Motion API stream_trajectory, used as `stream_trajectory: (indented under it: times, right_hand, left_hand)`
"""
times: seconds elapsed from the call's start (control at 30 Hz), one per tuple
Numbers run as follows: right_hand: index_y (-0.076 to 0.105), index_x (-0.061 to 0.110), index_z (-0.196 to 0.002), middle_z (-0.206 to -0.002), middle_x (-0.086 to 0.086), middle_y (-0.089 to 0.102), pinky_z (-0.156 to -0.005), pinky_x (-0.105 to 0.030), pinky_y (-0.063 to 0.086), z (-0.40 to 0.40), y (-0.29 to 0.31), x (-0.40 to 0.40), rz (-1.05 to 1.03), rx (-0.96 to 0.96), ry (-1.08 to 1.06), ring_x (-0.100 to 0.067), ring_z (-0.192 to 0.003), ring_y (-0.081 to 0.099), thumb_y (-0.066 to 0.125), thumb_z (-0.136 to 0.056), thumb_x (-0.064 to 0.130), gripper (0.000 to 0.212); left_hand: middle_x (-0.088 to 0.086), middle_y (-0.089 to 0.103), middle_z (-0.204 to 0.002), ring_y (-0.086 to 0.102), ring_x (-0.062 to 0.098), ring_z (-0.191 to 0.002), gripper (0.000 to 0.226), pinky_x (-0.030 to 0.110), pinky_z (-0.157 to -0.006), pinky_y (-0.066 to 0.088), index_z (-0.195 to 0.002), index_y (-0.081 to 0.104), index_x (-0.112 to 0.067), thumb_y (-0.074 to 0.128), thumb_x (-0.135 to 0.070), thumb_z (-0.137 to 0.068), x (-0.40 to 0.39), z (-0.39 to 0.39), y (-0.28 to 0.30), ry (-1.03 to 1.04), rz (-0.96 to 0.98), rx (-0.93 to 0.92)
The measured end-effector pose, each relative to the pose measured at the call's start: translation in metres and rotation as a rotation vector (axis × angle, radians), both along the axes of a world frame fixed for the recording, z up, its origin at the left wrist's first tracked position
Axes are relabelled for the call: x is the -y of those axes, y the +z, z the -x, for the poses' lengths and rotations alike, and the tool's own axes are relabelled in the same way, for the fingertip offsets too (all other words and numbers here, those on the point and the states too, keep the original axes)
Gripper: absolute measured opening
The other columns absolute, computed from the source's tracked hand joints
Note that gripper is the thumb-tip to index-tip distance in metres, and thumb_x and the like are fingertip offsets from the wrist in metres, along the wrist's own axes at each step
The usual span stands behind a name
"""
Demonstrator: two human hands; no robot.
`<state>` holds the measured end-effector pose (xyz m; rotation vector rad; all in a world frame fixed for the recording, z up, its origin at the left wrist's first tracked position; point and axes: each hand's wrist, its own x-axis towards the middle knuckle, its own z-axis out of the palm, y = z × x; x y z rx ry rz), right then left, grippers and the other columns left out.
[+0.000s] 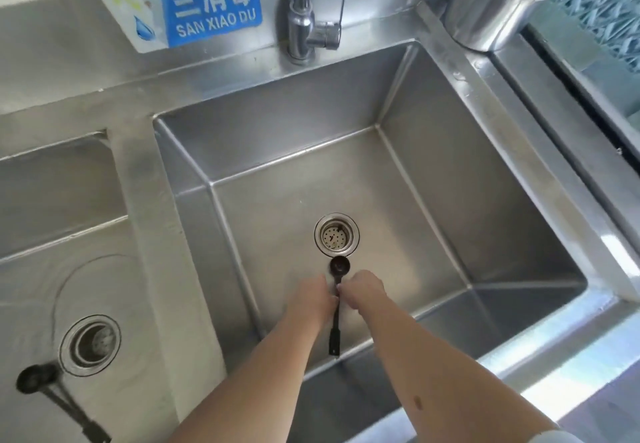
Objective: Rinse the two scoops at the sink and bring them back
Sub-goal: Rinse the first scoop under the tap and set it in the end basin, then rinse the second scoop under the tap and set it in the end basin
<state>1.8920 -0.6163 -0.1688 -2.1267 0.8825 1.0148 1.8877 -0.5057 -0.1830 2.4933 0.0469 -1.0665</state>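
Observation:
A dark long-handled scoop (334, 335) is held low inside the right steel basin (433, 200), its round bowl just in front of the drain strainer (336, 234). My left hand (311, 299) and my right hand (363, 290) both pinch its handle near the bowl, one on each side. The handle's end hangs free toward me. A second dark scoop (33, 378) lies on the floor of the left basin (52, 200), beside that basin's drain (90, 345), its handle running off the bottom edge. No water runs from the faucet (304, 16).
The faucet stands behind the right basin with its lever pointing right. A blue and white sign (204, 2) is fixed to the steel backsplash. A steel cylinder (498, 2) sits at the back right corner, and a blue mesh surface (609, 2) lies to its right.

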Motion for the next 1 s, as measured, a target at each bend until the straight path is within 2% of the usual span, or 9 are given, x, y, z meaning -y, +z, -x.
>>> stream_trajectory:
  times: [0.07,0.13,0.2,0.27,0.33,0.5,0.67,0.77,1.0]
  right_hand:
    - [0.063,0.015,-0.081,-0.077,-0.005,0.058,-0.065,-0.026,0.045,-0.004,0.034,-0.011,0.043,0.095,0.139,-0.025,-0.073,0.054,0.06,-0.081,0.025,0.009]
    - [0.056,0.017,-0.086,-0.083,-0.005,0.06,-0.074,-0.034,0.051,-0.004,0.071,-0.027,0.027,0.171,0.244,-0.026,-0.081,0.058,0.061,-0.082,0.033,0.017]
    - [0.049,0.018,-0.125,-0.128,-0.01,0.057,-0.097,-0.043,0.047,0.003,0.107,-0.044,0.064,0.213,0.41,-0.03,-0.119,0.053,0.059,-0.084,0.046,0.05]
    - [0.019,0.026,-0.153,-0.164,-0.005,0.015,-0.115,-0.053,0.027,0.014,0.141,-0.064,0.14,0.266,0.555,-0.026,-0.15,0.014,0.052,-0.086,0.06,0.082]
    - [0.001,0.031,-0.156,-0.167,0.0,-0.009,-0.118,-0.055,0.013,0.025,0.17,-0.091,0.176,0.347,0.653,-0.023,-0.152,-0.008,0.045,-0.086,0.067,0.09]
    - [-0.01,0.032,-0.154,-0.164,0.001,-0.02,-0.119,-0.055,0.002,0.037,0.21,-0.192,0.149,0.498,0.9,-0.024,-0.151,-0.017,0.042,-0.085,0.072,0.095]
    - [-0.008,0.035,-0.155,-0.164,0.003,-0.021,-0.12,-0.052,0.001,0.05,0.201,-0.299,0.051,0.522,1.056,-0.021,-0.151,-0.018,0.04,-0.081,0.075,0.096]
    - [-0.008,0.034,-0.155,-0.164,0.004,-0.019,-0.119,-0.054,0.007,0.064,0.18,-0.355,-0.001,0.46,1.157,-0.023,-0.152,-0.013,0.044,-0.081,0.072,0.097]
    - [0.02,0.026,-0.152,-0.16,-0.004,0.022,-0.106,-0.046,0.041,0.091,0.091,-0.454,-0.064,0.22,1.15,-0.033,-0.139,0.037,0.057,-0.083,0.049,0.081]
  left_hand:
    - [0.013,0.061,-0.122,0.057,0.033,-0.114,0.033,0.039,-0.086,0.047,-0.115,0.054,-0.015,0.049,-0.036,-0.09,-0.016,-0.002,0.037,-0.032,-0.028,0.084]
    - [0.012,0.053,-0.127,0.05,0.032,-0.119,0.037,0.044,-0.092,0.048,-0.121,0.049,-0.018,0.045,-0.038,-0.091,-0.038,-0.001,0.074,-0.089,-0.05,0.219]
    - [0.013,0.04,-0.143,0.036,0.032,-0.133,0.051,0.047,-0.099,0.044,-0.136,0.038,-0.019,0.047,-0.041,-0.091,-0.067,0.005,0.111,-0.178,-0.08,0.384]
    - [0.016,0.024,-0.157,0.019,0.036,-0.145,0.067,0.051,-0.109,0.035,-0.146,0.025,-0.021,0.048,-0.047,-0.089,-0.101,0.016,0.144,-0.22,-0.104,0.506]
    - [0.015,0.009,-0.163,0.005,0.036,-0.15,0.077,0.054,-0.115,0.022,-0.151,0.012,-0.025,0.046,-0.054,-0.088,-0.139,0.028,0.171,-0.216,-0.132,0.551]
    - [0.011,-0.007,-0.165,-0.006,0.033,-0.151,0.08,0.058,-0.115,0.012,-0.152,0.0,-0.03,0.033,-0.063,-0.087,-0.249,0.059,0.205,-0.081,-0.219,0.506]
    - [0.007,-0.007,-0.165,-0.007,0.03,-0.151,0.077,0.053,-0.118,0.008,-0.152,0.003,-0.034,0.026,-0.064,-0.086,-0.353,0.103,0.201,0.115,-0.283,0.383]
    - [0.009,0.0,-0.165,-0.002,0.032,-0.151,0.072,0.052,-0.119,0.012,-0.152,0.01,-0.029,0.036,-0.052,-0.089,-0.401,0.13,0.181,0.233,-0.293,0.268]
    - [0.008,0.033,-0.149,0.029,0.031,-0.139,0.057,0.048,-0.108,0.034,-0.144,0.029,-0.024,0.042,-0.035,-0.09,-0.479,0.169,0.1,0.443,-0.185,-0.018]
